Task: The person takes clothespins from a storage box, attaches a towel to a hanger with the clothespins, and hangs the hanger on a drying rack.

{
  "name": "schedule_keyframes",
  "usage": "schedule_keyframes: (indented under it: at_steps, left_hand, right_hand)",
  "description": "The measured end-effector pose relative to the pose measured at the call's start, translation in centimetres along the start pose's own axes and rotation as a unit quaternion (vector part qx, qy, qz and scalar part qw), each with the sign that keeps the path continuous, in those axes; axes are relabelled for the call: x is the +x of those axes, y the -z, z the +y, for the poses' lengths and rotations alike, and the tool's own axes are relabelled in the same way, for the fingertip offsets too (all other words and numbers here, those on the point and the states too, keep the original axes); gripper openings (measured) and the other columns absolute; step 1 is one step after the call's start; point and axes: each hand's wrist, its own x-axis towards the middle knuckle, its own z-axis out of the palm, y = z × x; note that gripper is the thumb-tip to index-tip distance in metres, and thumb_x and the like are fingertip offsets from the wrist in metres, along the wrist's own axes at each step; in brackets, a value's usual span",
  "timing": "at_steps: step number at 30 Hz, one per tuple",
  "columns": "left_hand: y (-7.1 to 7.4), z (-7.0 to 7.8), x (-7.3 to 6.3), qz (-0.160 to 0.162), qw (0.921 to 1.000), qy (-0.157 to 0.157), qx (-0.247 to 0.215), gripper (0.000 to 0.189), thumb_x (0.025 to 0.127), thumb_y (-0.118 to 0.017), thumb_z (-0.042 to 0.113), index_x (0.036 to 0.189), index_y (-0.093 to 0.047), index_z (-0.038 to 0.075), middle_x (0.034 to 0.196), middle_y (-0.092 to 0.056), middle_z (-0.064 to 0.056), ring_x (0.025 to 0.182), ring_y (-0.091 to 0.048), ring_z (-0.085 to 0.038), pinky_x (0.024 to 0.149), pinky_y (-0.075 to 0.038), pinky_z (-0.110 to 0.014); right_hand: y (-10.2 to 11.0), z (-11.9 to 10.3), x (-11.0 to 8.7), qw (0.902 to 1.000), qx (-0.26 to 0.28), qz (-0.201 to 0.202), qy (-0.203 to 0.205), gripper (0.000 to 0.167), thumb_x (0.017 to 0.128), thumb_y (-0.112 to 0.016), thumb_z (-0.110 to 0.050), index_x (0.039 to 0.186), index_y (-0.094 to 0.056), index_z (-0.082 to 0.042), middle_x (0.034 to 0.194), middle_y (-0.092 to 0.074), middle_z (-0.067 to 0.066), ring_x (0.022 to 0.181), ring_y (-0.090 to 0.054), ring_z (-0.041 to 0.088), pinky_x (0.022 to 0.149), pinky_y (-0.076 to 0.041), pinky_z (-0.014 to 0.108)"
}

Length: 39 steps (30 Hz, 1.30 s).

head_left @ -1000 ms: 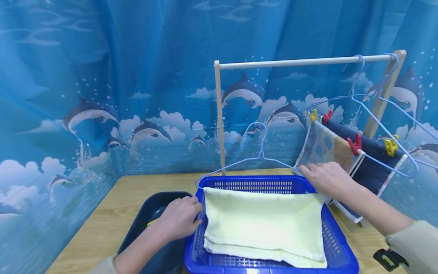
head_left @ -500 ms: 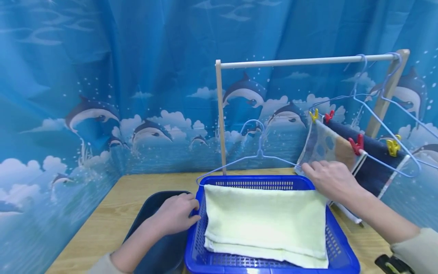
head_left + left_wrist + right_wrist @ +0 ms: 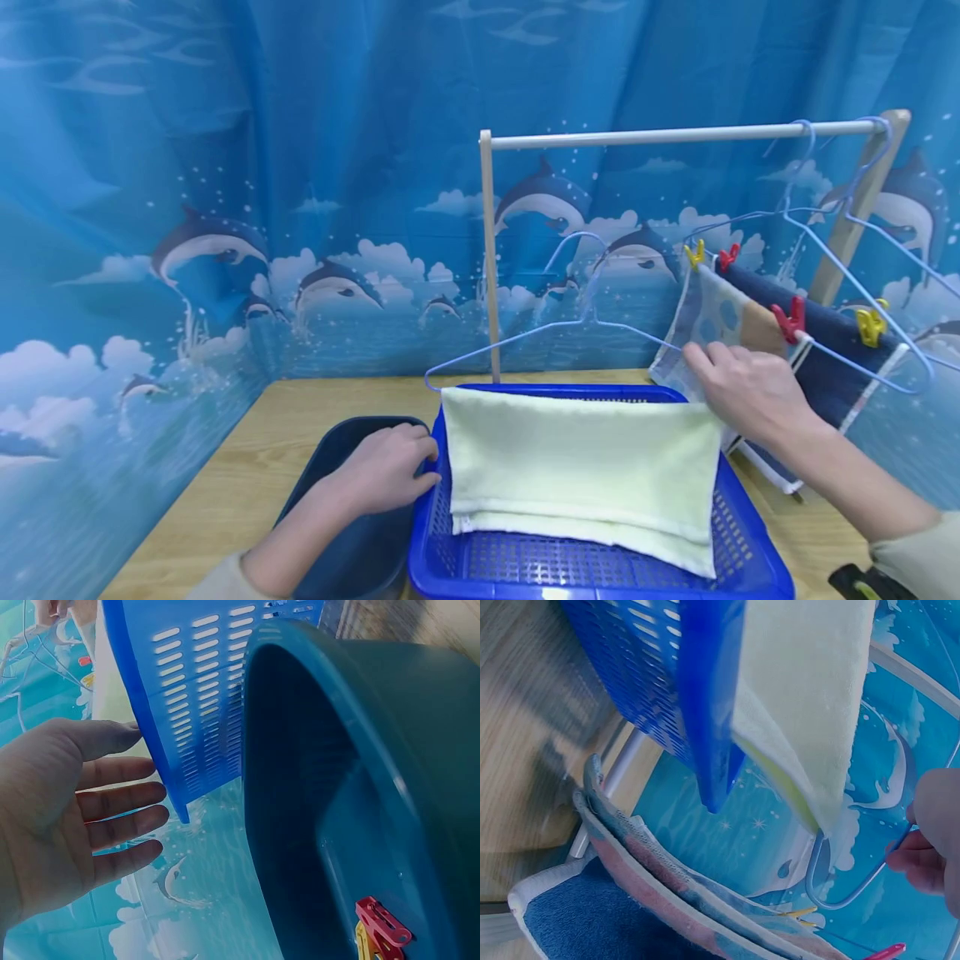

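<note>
My right hand (image 3: 753, 392) grips a light blue clothes hanger (image 3: 525, 335) by its right shoulder. A folded pale yellow towel (image 3: 581, 467) drapes over the hanger's lower bar, hanging above and partly inside the blue plastic basket (image 3: 600, 590). In the right wrist view, curled fingers hold the wire of the hanger (image 3: 851, 896) just beyond the towel's edge. My left hand (image 3: 386, 471) is at the basket's left rim, over the dark bin. The left wrist view shows its fingers (image 3: 124, 825) loosely extended, with the thumb at the rim of the basket (image 3: 142, 705).
A dark teal bin (image 3: 352, 542) stands left of the basket, with red and yellow clothespins (image 3: 382, 922) inside. Behind, a rack with a white rail (image 3: 645, 137) carries hangers at its right end. Navy and patterned towels (image 3: 832, 358) hang there, clipped with red and yellow clothespins (image 3: 790, 318).
My right hand has raised the hanger and towel slightly, so more of the basket's bottom shows below the towel. My left hand has barely moved.
</note>
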Motion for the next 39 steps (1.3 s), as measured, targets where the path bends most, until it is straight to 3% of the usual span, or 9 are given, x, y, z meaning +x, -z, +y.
schedule_keyframes:
  at_steps: [3, 7, 15, 21, 26, 31, 35, 39]
  left_hand:
    - [0.0, -0.2, 0.0, 0.0, 1.0, -0.001, -0.001, 0.015, 0.082, -0.069, 0.03, 0.083, -0.066, 0.014, 0.073, -0.053, 0.007, 0.067, -0.051, -0.01, 0.058, -0.044, -0.028]
    - [0.1, -0.8, 0.0, -0.001, 0.9999, 0.011, -0.012, 0.016, 0.085, -0.065, 0.031, 0.081, -0.065, 0.016, 0.073, -0.053, 0.008, 0.065, -0.051, -0.009, 0.057, -0.043, -0.028]
    - [0.4, -3.1, -0.1, -0.004, 0.9951, 0.084, -0.051, 0.019, 0.088, -0.063, 0.026, 0.073, -0.058, 0.017, 0.062, -0.048, 0.009, 0.055, -0.044, -0.008, 0.053, -0.038, -0.029]
    - [0.5, -6.1, 0.6, -0.002, 0.9919, 0.114, -0.057, 0.016, 0.089, -0.061, 0.02, 0.076, -0.059, 0.011, 0.061, -0.049, 0.004, 0.052, -0.044, -0.01, 0.051, -0.037, -0.029]
    - [0.5, -8.1, 0.9, -0.024, 0.9889, 0.14, -0.042, 0.014, 0.089, -0.06, 0.018, 0.089, -0.064, 0.006, 0.077, -0.062, -0.004, 0.065, -0.057, -0.016, 0.06, -0.047, -0.035]
    - [0.1, -9.5, 1.0, -0.043, 0.9838, 0.171, -0.033, 0.013, 0.088, -0.058, 0.013, 0.094, -0.065, 0.004, 0.087, -0.064, -0.008, 0.074, -0.06, -0.021, 0.065, -0.05, -0.038]
    - [-0.4, -10.3, 1.0, -0.052, 0.9799, 0.19, -0.034, 0.015, 0.087, -0.057, 0.011, 0.074, -0.063, 0.008, 0.065, -0.057, -0.003, 0.056, -0.051, -0.016, 0.051, -0.042, -0.032]
    - [-1.0, -10.6, 0.9, -0.067, 0.9768, 0.2, -0.037, 0.021, 0.087, -0.059, 0.013, 0.066, -0.061, 0.011, 0.055, -0.05, 0.001, 0.048, -0.044, -0.014, 0.046, -0.035, -0.029]
  right_hand:
    - [0.1, 0.3, 0.0, 0.9999, 0.005, 0.013, -0.002, 0.014, 0.085, -0.036, -0.001, 0.081, -0.049, 0.001, 0.053, -0.04, 0.007, 0.038, -0.027, 0.014, 0.035, -0.022, 0.024]
    - [0.4, 0.6, -0.1, 0.9997, 0.013, 0.01, -0.017, 0.006, 0.08, -0.044, 0.002, 0.08, -0.049, 0.0, 0.053, -0.039, 0.006, 0.038, -0.028, 0.014, 0.034, -0.02, 0.023]
    - [0.5, 0.9, -0.4, 0.999, 0.022, 0.012, -0.037, 0.007, 0.082, -0.044, -0.002, 0.082, -0.051, 0.001, 0.054, -0.041, 0.005, 0.04, -0.028, 0.012, 0.034, -0.02, 0.023]
    - [0.6, 1.3, -0.6, 0.9989, 0.016, 0.027, -0.036, 0.031, 0.093, -0.025, -0.015, 0.077, -0.047, -0.001, 0.052, -0.035, 0.002, 0.039, -0.023, 0.011, 0.033, -0.018, 0.024]
    - [0.8, 1.4, -0.8, 0.9986, 0.019, 0.02, -0.044, 0.045, 0.094, -0.011, -0.025, 0.075, -0.046, -0.002, 0.051, -0.029, -0.001, 0.039, -0.019, 0.01, 0.034, -0.016, 0.023]
    - [0.8, 1.5, -1.0, 0.9985, 0.02, 0.026, -0.044, 0.044, 0.094, -0.012, -0.026, 0.075, -0.044, -0.003, 0.052, -0.028, -0.002, 0.039, -0.018, 0.009, 0.034, -0.015, 0.022]
    - [0.6, 1.6, -1.1, 0.9985, 0.02, 0.03, -0.041, 0.042, 0.095, -0.014, -0.025, 0.076, -0.045, -0.003, 0.051, -0.029, -0.002, 0.039, -0.019, 0.009, 0.034, -0.016, 0.022]
    - [0.5, 1.7, -1.1, 0.9985, 0.021, 0.03, -0.04, 0.039, 0.095, -0.017, -0.024, 0.076, -0.046, -0.003, 0.052, -0.031, -0.001, 0.039, -0.02, 0.009, 0.034, -0.016, 0.022]
